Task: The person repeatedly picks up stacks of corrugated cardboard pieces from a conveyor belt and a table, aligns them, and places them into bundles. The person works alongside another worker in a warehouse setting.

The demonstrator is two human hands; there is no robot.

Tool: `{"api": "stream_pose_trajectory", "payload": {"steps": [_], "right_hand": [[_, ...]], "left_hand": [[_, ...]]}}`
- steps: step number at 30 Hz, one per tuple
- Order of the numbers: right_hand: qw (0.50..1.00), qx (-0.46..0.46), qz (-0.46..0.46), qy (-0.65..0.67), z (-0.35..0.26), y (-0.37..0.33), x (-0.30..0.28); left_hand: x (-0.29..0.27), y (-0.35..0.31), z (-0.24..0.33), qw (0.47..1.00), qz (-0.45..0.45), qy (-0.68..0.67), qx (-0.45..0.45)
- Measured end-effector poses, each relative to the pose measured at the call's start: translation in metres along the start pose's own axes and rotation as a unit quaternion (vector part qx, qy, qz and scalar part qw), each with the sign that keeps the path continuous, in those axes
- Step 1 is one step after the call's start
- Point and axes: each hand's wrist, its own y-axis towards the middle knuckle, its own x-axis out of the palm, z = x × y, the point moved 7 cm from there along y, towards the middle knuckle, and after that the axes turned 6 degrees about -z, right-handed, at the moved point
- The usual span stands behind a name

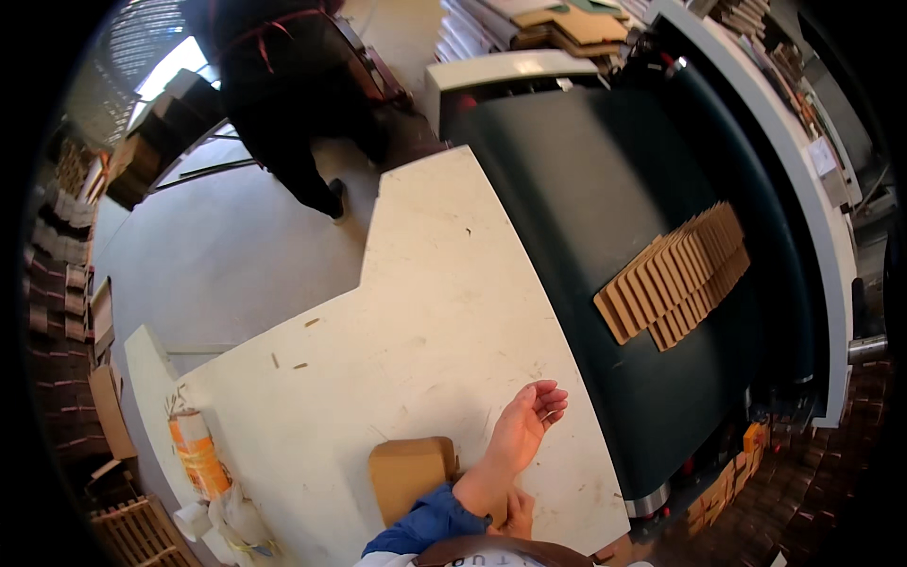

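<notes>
My left hand (531, 421), at the end of a blue sleeve (427, 523), is raised over the white table near its right edge. Its fingers are loosely bent and apart, with nothing in them. Close to my body, my right hand (519, 516) is partly hidden behind the left forearm; its fingers look curled, and what they hold cannot be made out. A brown cardboard piece with rounded corners (408, 465) lies on the table left of the forearm, partly covered by the sleeve.
Right of the white table (444, 312), a dark green conveyor belt (605, 378) carries a fanned row of cardboard pieces (675, 274). An orange-and-white roll (198, 454) and a plastic bag (241, 520) are at the left. Another person (293, 104) stands beyond the table, near boxes (161, 142).
</notes>
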Motion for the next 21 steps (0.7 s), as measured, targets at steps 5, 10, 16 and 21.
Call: {"api": "stream_pose_trajectory", "payload": {"steps": [5, 10, 16, 21], "right_hand": [[0.997, -0.047, -0.058, -0.033, -0.004, 0.004, -0.015], [0.995, 0.051, -0.07, 0.046, 0.011, 0.009, -0.048], [0.946, 0.228, -0.147, 0.18, 0.045, 0.006, -0.033], [0.926, 0.278, -0.177, 0.185, 0.031, 0.006, -0.033]], "left_hand": [[0.042, -0.006, -0.015, 0.974, -0.063, 0.213, 0.048], [0.09, -0.075, -0.018, 0.905, -0.122, 0.39, 0.119], [0.04, -0.246, 0.015, 0.675, 0.017, 0.718, 0.17], [0.005, -0.323, 0.048, 0.615, 0.161, 0.738, 0.224]]}}
